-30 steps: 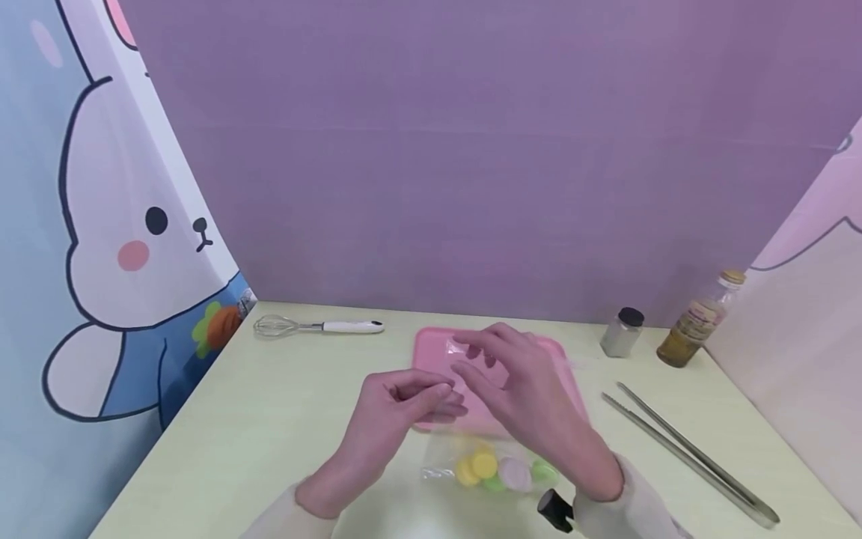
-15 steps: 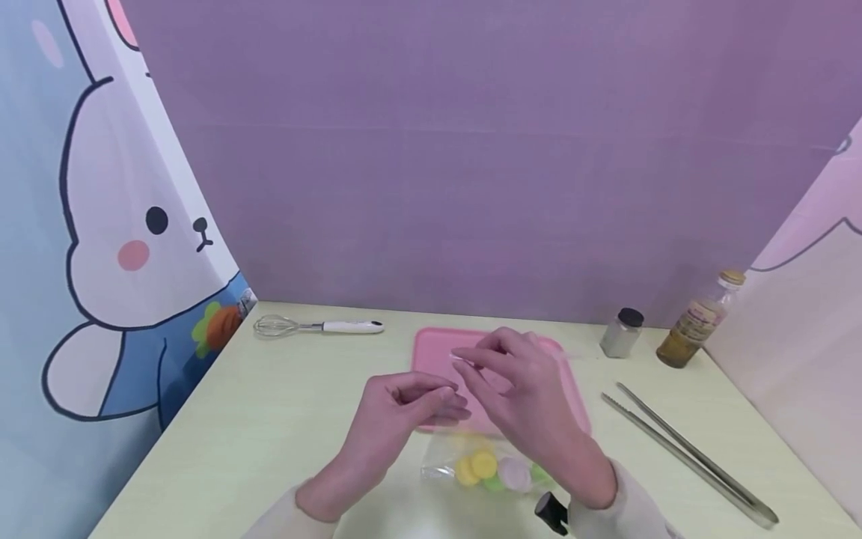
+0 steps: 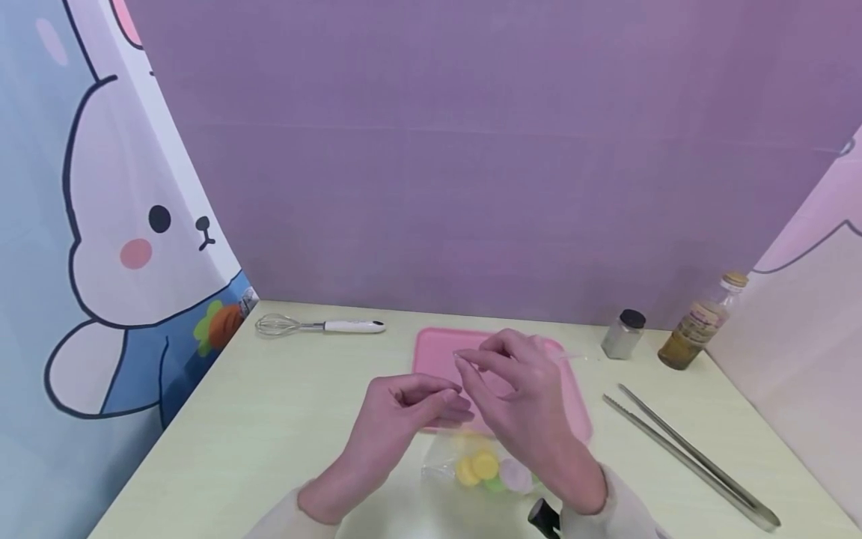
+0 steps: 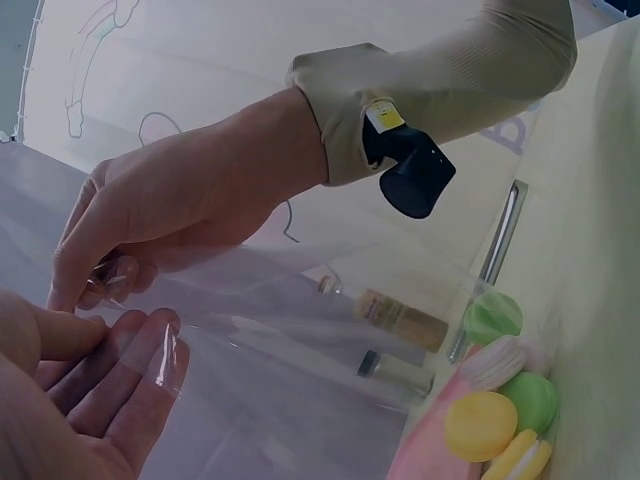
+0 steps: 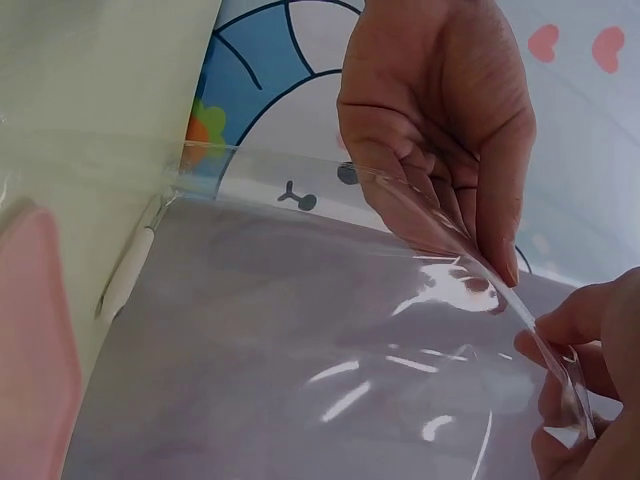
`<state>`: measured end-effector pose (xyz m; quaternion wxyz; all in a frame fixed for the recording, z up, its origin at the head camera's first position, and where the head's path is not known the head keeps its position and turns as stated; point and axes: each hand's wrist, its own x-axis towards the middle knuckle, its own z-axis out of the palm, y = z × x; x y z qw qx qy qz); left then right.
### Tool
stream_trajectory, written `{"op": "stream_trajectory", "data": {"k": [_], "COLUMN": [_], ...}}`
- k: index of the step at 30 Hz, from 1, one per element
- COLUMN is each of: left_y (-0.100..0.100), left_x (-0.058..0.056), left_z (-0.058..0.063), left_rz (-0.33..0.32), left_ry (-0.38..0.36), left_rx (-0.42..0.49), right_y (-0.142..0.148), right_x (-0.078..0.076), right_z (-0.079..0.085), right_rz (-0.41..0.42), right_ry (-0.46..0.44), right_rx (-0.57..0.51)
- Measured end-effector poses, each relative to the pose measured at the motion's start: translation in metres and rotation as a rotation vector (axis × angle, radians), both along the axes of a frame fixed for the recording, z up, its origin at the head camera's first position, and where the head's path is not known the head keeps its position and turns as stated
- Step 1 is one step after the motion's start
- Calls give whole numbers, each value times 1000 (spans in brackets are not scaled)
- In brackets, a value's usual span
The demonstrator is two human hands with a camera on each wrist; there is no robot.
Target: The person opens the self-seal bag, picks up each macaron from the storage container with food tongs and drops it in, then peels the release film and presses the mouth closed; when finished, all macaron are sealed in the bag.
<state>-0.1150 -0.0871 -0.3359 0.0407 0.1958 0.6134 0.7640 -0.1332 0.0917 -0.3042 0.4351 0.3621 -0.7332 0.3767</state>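
A clear plastic bag [image 5: 330, 310] hangs from both hands, its top edge running between them. Several macarons, yellow, green and pale purple, lie at its bottom; a yellow macaron [image 4: 480, 426] shows plainly in the left wrist view. My left hand [image 3: 397, 415] pinches the bag's edge between thumb and index finger, the other fingers lying behind the film. A little higher and to the right, my right hand [image 3: 525, 397] pinches the same edge with thumb and forefinger. In the right wrist view the left hand [image 5: 440, 130] is farther off. Whether the bag's mouth is parted, I cannot tell.
Behind the hands lies a pink tray [image 3: 431, 352], partly covered by them. A whisk [image 3: 353, 326] rests at the back left. To the right are a black-lidded jar [image 3: 622, 337], a corked bottle [image 3: 697, 322] and metal tongs [image 3: 700, 464].
My right thumb and forefinger, apart a second ago, have come together on the bag's edge. The right forearm has shifted slightly left; the left hand has barely moved.
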Motion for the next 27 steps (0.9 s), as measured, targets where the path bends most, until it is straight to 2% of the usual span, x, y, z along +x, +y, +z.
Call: {"op": "stream_trajectory", "data": {"k": [8, 15, 27], "left_y": [2, 1, 5], "left_x": [1, 2, 4], "left_z": [-2, -2, -3], "left_rz": [-28, -21, -14], "left_ry": [34, 58, 71], "left_rx": [33, 33, 46], "right_y": [-5, -10, -17], "right_x": [0, -1, 0], "right_z": [0, -1, -7], "right_rz": [-13, -19, -83], "right_ry": [42, 81, 69], "right_rx": [-54, -131, -212]}}
